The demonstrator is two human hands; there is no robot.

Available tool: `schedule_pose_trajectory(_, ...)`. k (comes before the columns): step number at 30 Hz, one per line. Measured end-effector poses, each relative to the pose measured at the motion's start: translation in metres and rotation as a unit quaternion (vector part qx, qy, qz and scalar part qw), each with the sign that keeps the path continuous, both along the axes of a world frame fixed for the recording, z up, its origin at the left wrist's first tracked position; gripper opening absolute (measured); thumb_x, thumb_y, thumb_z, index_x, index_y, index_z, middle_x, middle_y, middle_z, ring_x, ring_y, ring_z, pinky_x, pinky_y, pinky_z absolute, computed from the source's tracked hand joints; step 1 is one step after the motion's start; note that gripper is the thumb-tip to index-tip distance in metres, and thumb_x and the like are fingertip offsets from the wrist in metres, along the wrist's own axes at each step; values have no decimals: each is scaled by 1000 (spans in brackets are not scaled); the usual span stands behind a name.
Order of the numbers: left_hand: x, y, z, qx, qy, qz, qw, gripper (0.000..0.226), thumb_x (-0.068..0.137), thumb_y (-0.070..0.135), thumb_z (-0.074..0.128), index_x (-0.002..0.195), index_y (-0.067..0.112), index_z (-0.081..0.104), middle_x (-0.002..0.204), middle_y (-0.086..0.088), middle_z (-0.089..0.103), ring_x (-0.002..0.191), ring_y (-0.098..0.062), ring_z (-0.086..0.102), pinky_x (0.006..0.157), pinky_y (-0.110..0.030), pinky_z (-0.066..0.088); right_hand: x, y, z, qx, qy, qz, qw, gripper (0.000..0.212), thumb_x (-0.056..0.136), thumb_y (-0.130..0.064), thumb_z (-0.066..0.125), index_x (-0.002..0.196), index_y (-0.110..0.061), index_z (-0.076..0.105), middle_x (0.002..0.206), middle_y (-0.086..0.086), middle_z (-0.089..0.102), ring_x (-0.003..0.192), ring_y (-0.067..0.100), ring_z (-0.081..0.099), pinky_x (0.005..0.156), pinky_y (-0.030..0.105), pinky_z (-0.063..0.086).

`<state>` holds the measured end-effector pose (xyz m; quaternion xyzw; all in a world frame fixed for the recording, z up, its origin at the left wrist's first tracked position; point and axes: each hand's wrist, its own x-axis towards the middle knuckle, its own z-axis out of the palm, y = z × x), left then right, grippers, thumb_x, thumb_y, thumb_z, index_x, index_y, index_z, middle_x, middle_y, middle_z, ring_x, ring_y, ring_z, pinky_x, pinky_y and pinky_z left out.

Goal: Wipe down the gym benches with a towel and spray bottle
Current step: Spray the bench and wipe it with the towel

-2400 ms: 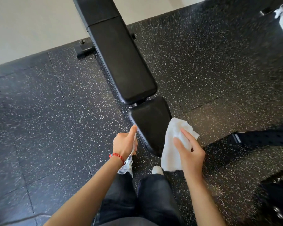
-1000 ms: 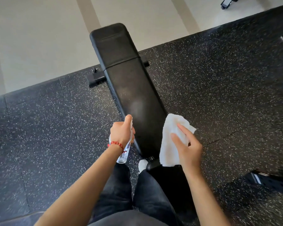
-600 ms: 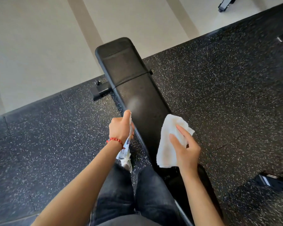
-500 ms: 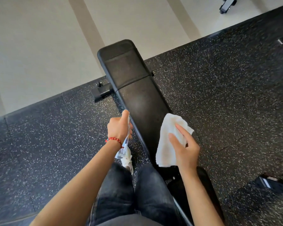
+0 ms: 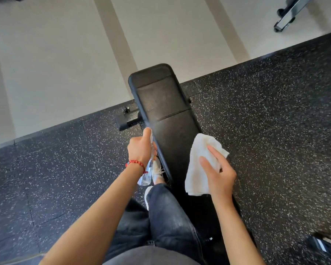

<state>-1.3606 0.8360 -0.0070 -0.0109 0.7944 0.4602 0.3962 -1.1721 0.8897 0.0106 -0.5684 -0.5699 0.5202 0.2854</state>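
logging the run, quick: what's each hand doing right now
Left hand: closed around the spray bottle, aimed at the bench.
Right hand: holding the towel, fingers on top.

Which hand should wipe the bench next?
Right. The right hand already holds the towel over the bench edge; the left hand grips the bottle.

A: What's diff vs earlier pics?

B: The bench (image 5: pixel 166 119) pad now sits lower, near frame center; more pale floor (image 5: pixel 55 60) fills the top half. A wheeled frame (image 5: pixel 288 14) shows fully at upper right.

A: Hands?

B: Left hand (image 5: pixel 140 149) w/ spray bottle (image 5: pixel 147 174) is now at the pad's left edge, further along it. Right hand (image 5: pixel 219 174) w/ towel (image 5: pixel 201 165) is now beside mid-pad, lower right of center.
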Motion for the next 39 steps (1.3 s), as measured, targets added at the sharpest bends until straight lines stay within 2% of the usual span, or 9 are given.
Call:
schedule_pose_trajectory(3,-28,22,1,-17,33,7,999,63,70,63,42,46,7,59,49,-3,63,48,-18,57,61,-32,47,-24,24,-2,-7,7,7,1000,36,77,-11,72,96,-41,63,104,-25,61,96,-21,51,78,-3,36)
schedule_pose_trajectory(6,-54,45,6,-3,46,-14,999,69,78,63,40,29,16,51,37,0,56,34,-8,52,54,-27,39,-49,50,-1,-11,4,10,1000,36,77,-13,72,96,-42,63,104,-26,61,96,-20,52,81,0,39)
schedule_pose_trajectory(13,-103,77,14,28,49,22,998,65,86,35,46,24,17,43,29,4,46,23,-5,38,29,-12,30,-114,97,7,8,3,65,998,40,77,-13,72,92,-48,61,102,-30,59,95,-21,52,78,-1,39)
schedule_pose_trajectory(19,-139,65,15,34,20,11,999,64,82,56,41,35,14,53,40,0,57,36,-13,52,52,-23,47,-166,102,17,13,5,103,995,39,78,-12,72,94,-45,62,103,-27,60,96,-19,52,78,-1,39)
schedule_pose_trajectory(23,-178,36,22,33,52,27,998,79,73,68,32,49,-2,58,40,-1,56,44,-19,56,71,-34,51,-213,85,20,-5,1,136,991,37,78,-11,72,94,-43,62,102,-29,57,92,-23,51,75,-1,40)
schedule_pose_trajectory(27,-224,-15,30,68,57,57,994,73,78,71,33,38,14,55,37,0,54,37,-9,50,59,-30,47,-275,51,23,-9,9,174,985,37,78,-11,72,93,-44,62,101,-27,57,89,-25,50,67,-4,38)
schedule_pose_trajectory(30,-264,-63,33,90,48,109,989,70,78,72,37,43,14,55,41,-2,54,39,-16,51,49,-26,44,-332,17,25,-12,10,218,976,37,77,-13,73,92,-46,62,99,-28,57,89,-23,51,67,-3,38)
schedule_pose_trajectory(35,-330,-146,34,80,76,193,975,68,92,52,37,47,6,57,39,-2,54,35,-13,51,52,-29,45,-429,-48,28,-15,5,306,952,35,77,-17,73,95,-46,63,100,-28,58,94,-19,50,74,7,41)
schedule_pose_trajectory(39,-379,-213,34,80,88,272,955,66,93,50,39,44,8,56,40,-2,54,38,-15,52,55,-30,47,-500,-102,31,-1,19,377,926,38,77,-15,73,91,-49,61,98,-35,56,93,-27,46,75,-3,37)
